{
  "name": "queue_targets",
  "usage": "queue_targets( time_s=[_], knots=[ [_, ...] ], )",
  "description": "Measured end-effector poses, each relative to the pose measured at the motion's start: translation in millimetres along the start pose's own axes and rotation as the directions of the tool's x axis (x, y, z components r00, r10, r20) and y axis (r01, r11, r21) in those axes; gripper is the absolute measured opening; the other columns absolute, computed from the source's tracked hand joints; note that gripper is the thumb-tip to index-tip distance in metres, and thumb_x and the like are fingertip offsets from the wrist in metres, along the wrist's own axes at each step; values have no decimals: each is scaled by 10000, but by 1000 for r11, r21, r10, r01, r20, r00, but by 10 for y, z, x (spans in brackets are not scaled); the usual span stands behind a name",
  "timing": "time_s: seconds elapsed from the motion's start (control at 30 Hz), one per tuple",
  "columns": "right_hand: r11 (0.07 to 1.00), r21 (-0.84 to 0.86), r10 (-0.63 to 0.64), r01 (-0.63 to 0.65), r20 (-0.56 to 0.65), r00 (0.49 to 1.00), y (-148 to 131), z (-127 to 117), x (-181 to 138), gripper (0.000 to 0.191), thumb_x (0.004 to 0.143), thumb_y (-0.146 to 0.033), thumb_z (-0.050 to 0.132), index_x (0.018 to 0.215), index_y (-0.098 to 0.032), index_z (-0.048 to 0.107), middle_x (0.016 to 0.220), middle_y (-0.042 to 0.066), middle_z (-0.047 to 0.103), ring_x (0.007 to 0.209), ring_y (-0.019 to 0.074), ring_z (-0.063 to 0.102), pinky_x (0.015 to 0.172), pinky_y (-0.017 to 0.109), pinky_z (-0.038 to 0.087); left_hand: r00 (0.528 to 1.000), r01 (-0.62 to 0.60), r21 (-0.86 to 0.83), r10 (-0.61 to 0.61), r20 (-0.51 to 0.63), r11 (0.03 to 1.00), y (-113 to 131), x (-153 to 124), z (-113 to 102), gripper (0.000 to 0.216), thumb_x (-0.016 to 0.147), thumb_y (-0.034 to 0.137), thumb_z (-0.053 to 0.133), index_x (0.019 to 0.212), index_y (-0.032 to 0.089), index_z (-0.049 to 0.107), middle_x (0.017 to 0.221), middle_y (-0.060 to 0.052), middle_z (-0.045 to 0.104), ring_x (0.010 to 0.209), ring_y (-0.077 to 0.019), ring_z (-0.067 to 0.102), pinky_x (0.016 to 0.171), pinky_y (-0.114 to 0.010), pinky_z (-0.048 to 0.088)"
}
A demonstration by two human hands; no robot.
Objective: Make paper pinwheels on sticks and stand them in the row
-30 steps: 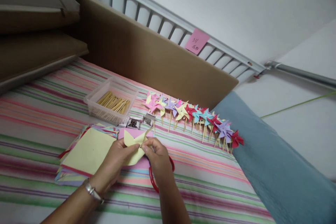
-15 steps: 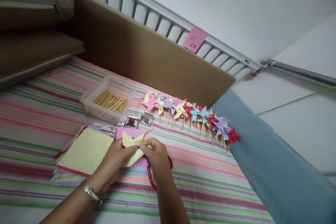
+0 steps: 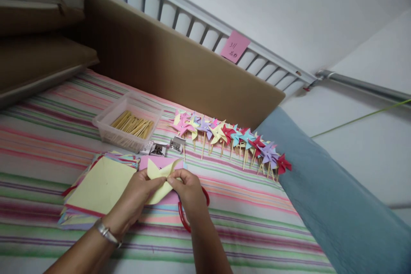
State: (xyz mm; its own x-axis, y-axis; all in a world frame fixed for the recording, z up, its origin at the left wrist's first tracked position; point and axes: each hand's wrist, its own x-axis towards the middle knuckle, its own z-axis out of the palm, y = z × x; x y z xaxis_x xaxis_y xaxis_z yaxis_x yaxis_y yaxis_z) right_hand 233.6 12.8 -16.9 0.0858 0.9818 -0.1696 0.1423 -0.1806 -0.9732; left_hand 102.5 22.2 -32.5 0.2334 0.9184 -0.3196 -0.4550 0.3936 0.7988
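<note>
Both hands meet over a striped sheet. My left hand (image 3: 138, 197) and my right hand (image 3: 189, 190) pinch a pale yellow paper piece (image 3: 159, 172) with folded-in corners, held just above a pink sheet (image 3: 157, 162). A stack of coloured paper squares (image 3: 99, 188), yellow on top, lies under my left wrist. Red-handled scissors (image 3: 183, 218) lie beneath my right hand, mostly hidden. A row of finished paper pinwheels on sticks (image 3: 227, 137) lies beyond my hands.
A clear plastic tub of wooden sticks (image 3: 128, 123) stands at the back left, with small metal boxes (image 3: 163, 147) beside it. A brown cardboard panel (image 3: 180, 68) lines the railing, which carries a pink note (image 3: 234, 46). Blue fabric (image 3: 324, 205) lies at the right.
My hands keep working the yellow paper with small finger shifts. The view has drifted slightly, so everything sits a little lower-left in the picture.
</note>
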Motion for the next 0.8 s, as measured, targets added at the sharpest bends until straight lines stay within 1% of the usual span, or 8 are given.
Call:
queue_targets(
  time_s=[0.23, 0.4, 0.5, 0.63, 0.8],
  knots=[
    [998, -34, -43, 44, 38, 998, -43, -10, -3, 84, 676, -264, 624, 664, -183, 609, 669, -18, 588, 641, 141, 497, 622, 240, 381, 999, 1, 43, 0, -33, 999, 31, -17, 12, 339, 628, 259, 738, 927, 106, 697, 810, -88, 737, 706, -218, 656, 619, -269, 463],
    [995, -59, -81, 84, 45, 996, -57, -12, -2, 65, 677, -241, 616, 646, -184, 615, 718, 1, 608, 699, 156, 512, 652, 244, 402, 1000, -17, 43, 18, -11, 999, 10, -9, -8, 346, 630, 282, 739, 932, 117, 695, 835, -91, 740, 770, -244, 668, 662, -289, 478],
    [997, -64, -50, 53, 35, 998, -61, -20, -5, 63, 675, -236, 620, 638, -185, 617, 681, -12, 593, 662, 147, 500, 622, 238, 387, 1000, -20, 56, 20, -9, 998, -3, 5, -24, 360, 625, 292, 743, 938, 120, 697, 834, -88, 741, 757, -243, 668, 653, -288, 479],
    [999, -45, 9, -7, 34, 999, -58, -28, -9, 71, 672, -240, 627, 637, -179, 611, 593, -40, 537, 574, 120, 444, 571, 230, 339, 999, -23, 98, 25, -27, 995, -11, 20, -36, 349, 618, 295, 747, 915, 117, 703, 810, -89, 739, 726, -239, 663, 639, -289, 475],
    [1000, -8, 17, -17, 31, 999, -29, -18, -9, 89, 676, -261, 623, 656, -176, 603, 575, -42, 525, 553, 114, 421, 552, 229, 321, 999, -25, 116, 27, -20, 993, -7, 18, -34, 361, 632, 290, 740, 944, 113, 702, 828, -97, 739, 752, -250, 663, 663, -309, 481]
  ],
)
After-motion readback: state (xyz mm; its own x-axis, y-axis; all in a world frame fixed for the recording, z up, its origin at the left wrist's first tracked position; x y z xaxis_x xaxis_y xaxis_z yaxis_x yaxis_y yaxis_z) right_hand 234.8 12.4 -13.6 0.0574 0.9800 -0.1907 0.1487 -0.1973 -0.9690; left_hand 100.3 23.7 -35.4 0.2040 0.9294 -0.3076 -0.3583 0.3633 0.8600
